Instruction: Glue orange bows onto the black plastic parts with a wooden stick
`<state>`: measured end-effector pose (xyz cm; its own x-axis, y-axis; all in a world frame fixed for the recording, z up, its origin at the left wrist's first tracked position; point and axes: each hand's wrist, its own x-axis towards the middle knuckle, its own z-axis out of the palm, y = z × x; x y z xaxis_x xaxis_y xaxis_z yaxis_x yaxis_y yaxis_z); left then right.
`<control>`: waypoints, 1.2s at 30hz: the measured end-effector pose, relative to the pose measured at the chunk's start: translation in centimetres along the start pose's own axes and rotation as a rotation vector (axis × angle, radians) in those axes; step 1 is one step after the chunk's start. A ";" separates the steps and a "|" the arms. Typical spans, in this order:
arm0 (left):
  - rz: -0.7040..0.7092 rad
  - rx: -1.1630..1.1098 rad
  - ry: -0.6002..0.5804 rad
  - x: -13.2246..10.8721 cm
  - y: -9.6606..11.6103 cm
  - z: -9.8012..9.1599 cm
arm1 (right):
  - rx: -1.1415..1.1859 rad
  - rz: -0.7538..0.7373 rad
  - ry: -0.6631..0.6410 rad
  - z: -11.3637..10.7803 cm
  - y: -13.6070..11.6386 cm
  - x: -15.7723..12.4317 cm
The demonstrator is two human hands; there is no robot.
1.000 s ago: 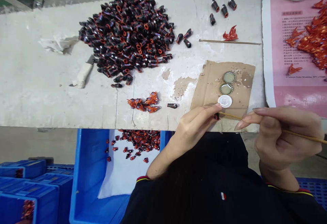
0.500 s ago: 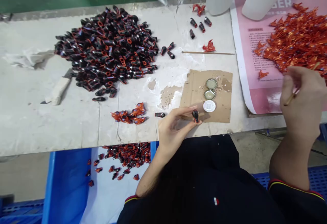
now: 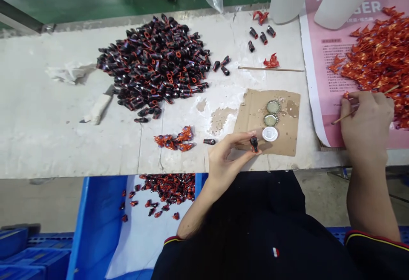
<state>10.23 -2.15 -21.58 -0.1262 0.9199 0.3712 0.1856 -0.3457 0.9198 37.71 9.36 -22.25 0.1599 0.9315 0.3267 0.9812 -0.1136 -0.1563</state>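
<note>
My left hand point(image 3: 223, 160) pinches a small black part with red edges point(image 3: 254, 144) between thumb and fingers, just over the near edge of a cardboard piece point(image 3: 289, 137). My right hand point(image 3: 367, 122) is closed around a thin wooden stick point(image 3: 391, 89), at the near left edge of a heap of orange, spiky parts point(image 3: 380, 67). A small orange part point(image 3: 346, 95) shows at its fingertips. On the cardboard lie two bottle caps point(image 3: 271, 119) with pale content and a white round disc point(image 3: 270, 134).
A big heap of black parts point(image 3: 156, 62) covers the table's left middle. Several orange-and-purple pieces point(image 3: 175, 138) lie nearer me. Another stick point(image 3: 271, 69) rests behind the cardboard. White cylinders point(image 3: 338, 3) stand at the back. Below the edge, a blue bin point(image 3: 96, 220) holds red-black pieces.
My right hand has come to the loose orange part at the heap's edge, and an orange part now shows at its fingertips. My left hand keeps its hold. The view has shifted slightly.
</note>
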 end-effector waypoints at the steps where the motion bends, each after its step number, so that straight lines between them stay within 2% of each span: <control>1: 0.002 -0.009 0.000 0.0 0.0 0.1 | 0.028 0.000 0.033 -0.3 -0.1 -0.2; 4: 0.021 -0.038 0.001 -0.1 -0.1 0.3 | 0.294 -0.050 0.179 -1.9 -1.3 -2.1; 6: 0.048 -0.062 0.004 -0.1 -0.2 0.6 | 0.561 -0.098 0.195 -3.2 -2.8 -4.3; 9: 0.110 -0.079 0.022 -0.2 -0.2 0.9 | 0.902 -0.147 0.012 -5.0 -5.5 -7.9; 12: 0.186 -0.052 0.035 -0.2 -0.2 1.1 | 1.066 -0.169 -0.185 -6.2 -7.7 -10.2; 15: 0.265 -0.009 0.054 -0.2 -0.1 1.2 | 1.128 -0.256 -0.292 -6.9 -8.8 -10.7; 19: 0.330 0.065 0.068 0.0 0.3 1.4 | 1.129 -0.362 -0.342 -6.7 -9.3 -10.3; 23: 0.448 0.149 0.042 0.3 0.5 1.4 | 1.087 -0.345 -0.379 -6.1 -9.7 -10.3; 27: 0.540 0.199 -0.027 0.6 0.5 1.1 | 1.096 -0.325 -0.334 -5.7 -9.9 -10.5; 29: 0.532 0.179 -0.053 0.6 0.7 1.0 | 1.100 -0.329 -0.301 -5.5 -9.9 -10.7; 32: 0.417 0.091 -0.064 0.6 1.3 1.1 | 1.091 -0.365 -0.254 -5.2 -9.7 -10.8; 36: 0.307 -0.064 -0.018 0.4 1.8 1.5 | 1.046 -0.459 -0.191 -5.0 -9.7 -10.9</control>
<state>11.96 -2.18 -19.97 -0.0566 0.7734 0.6314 0.1504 -0.6186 0.7712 27.04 -1.40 -19.65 -0.2948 0.8582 0.4202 0.3590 0.5070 -0.7836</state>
